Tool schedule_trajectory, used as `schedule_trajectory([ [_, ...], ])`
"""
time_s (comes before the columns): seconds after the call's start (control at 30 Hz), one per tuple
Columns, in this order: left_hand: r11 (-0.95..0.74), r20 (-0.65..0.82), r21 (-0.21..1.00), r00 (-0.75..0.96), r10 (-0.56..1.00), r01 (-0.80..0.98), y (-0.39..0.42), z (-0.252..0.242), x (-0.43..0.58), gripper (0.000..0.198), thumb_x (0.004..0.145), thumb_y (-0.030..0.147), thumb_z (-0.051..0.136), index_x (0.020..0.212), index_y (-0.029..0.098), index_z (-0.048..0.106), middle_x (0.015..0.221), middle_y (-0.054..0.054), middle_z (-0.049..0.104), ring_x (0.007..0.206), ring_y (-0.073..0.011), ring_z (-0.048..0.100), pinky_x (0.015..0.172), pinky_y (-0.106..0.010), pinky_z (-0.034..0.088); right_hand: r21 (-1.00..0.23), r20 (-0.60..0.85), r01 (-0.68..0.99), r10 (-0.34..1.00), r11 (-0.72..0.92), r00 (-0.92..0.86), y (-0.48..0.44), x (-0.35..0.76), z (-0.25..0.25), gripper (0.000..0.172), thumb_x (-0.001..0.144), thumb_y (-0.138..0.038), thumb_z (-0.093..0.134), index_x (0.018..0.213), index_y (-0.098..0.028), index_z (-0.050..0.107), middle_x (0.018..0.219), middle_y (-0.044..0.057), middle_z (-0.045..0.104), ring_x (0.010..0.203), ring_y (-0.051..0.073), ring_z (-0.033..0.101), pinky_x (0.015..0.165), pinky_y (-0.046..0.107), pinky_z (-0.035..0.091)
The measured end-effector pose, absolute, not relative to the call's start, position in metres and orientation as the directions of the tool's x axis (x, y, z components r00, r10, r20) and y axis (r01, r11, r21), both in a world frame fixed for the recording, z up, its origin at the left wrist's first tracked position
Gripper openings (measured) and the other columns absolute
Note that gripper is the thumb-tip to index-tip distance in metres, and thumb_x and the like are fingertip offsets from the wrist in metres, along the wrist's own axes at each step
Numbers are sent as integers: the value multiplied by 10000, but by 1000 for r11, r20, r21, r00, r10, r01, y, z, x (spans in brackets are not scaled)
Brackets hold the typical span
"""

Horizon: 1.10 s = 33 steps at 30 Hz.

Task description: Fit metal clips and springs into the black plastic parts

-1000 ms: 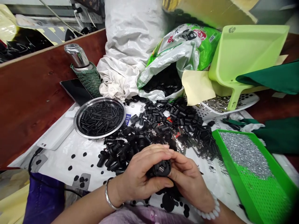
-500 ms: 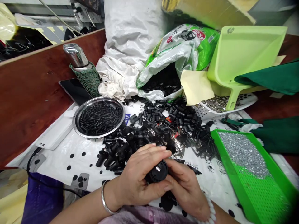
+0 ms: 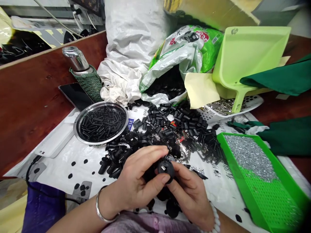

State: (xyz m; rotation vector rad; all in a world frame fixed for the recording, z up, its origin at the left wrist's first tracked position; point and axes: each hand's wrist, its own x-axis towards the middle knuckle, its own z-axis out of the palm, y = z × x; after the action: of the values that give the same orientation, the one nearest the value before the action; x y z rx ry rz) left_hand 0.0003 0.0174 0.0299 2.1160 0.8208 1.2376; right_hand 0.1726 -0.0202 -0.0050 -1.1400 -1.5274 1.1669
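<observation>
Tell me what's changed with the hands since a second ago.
The left hand's fingertips have drawn back from the right hand's, which they met before. The round black part appears turned a little between them; both hands still hold it. The metal plate and green tray stayed put; only the view shifted slightly.

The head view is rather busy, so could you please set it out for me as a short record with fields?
Left hand: thumb at the lower edge of a round black part, fingers curved above it
Right hand: thumb and fingers at the same part's right side
Beyond the hands: heap of loose black parts
Left side: round metal plate holding dark, ridged pieces
Right side: green tray with small silvery pieces
</observation>
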Motion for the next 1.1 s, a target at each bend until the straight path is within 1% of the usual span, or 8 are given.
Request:
schedule_trajectory([
  [0.07,-682,544,693,450,708,235,19,32,-1,479,806,155,562,1271,156,450,1235,-128,556,1142,-225,516,962,-379,451,-980,102,147,973,134,-208,-19,173,-4,221,841,-235,543,1059,-211,573,769,33,611,688,162,585,704,315,531],
  [0.17,-710,536,672,523,662,210,20,31,-1,445,831,92,516,1266,165,459,1209,-112,583,1109,-186,551,930,-326,487,-978,102,154,969,138,-224,-17,174,-4,212,853,-231,530,1060,-206,569,783,34,618,688,158,584,676,300,533],
  [0.33,-697,552,688,477,684,203,17,19,4,433,835,42,487,1255,147,477,1224,-106,577,1119,-177,551,943,-307,484,-934,219,243,957,262,-187,-12,177,-7,264,849,-194,529,1111,-198,558,850,56,657,643,144,608,590,252,530],
  [0.5,-650,533,753,487,692,100,17,16,4,400,860,70,457,1250,151,485,1233,-110,570,1121,-189,551,943,-332,484,-900,292,251,921,356,-259,-10,178,1,251,852,-180,503,1088,-197,587,643,9,619,510,123,569,485,219,483],
  [0.6,-651,532,757,523,667,60,21,23,0,370,878,102,446,1243,148,490,1216,-119,580,1123,-193,548,956,-342,470,-928,246,203,924,312,-293,-10,178,8,213,861,-207,493,1045,-187,599,585,-6,575,496,121,551,481,216,473],
  [0.77,-680,520,726,564,642,105,23,35,-5,403,856,232,538,1246,153,479,1146,-120,618,1085,-209,564,929,-337,478,-979,113,126,946,157,-305,-13,176,8,189,876,-284,481,983,-177,595,618,5,564,519,123,538,491,224,466],
  [0.97,-671,521,709,481,705,215,18,31,-4,314,827,133,560,1140,159,566,1007,-85,681,930,-157,642,812,-241,532,-993,52,89,958,81,-282,-22,170,-1,203,895,-276,461,1051,-205,570,558,-36,523,487,96,498,470,199,420],
  [1.1,-645,525,728,417,742,231,18,21,1,279,836,113,532,1103,157,601,1000,-80,690,921,-154,649,822,-243,530,-995,41,83,967,63,-251,-22,168,-4,208,897,-273,463,1064,-202,563,566,-37,532,495,93,510,495,201,436],
])
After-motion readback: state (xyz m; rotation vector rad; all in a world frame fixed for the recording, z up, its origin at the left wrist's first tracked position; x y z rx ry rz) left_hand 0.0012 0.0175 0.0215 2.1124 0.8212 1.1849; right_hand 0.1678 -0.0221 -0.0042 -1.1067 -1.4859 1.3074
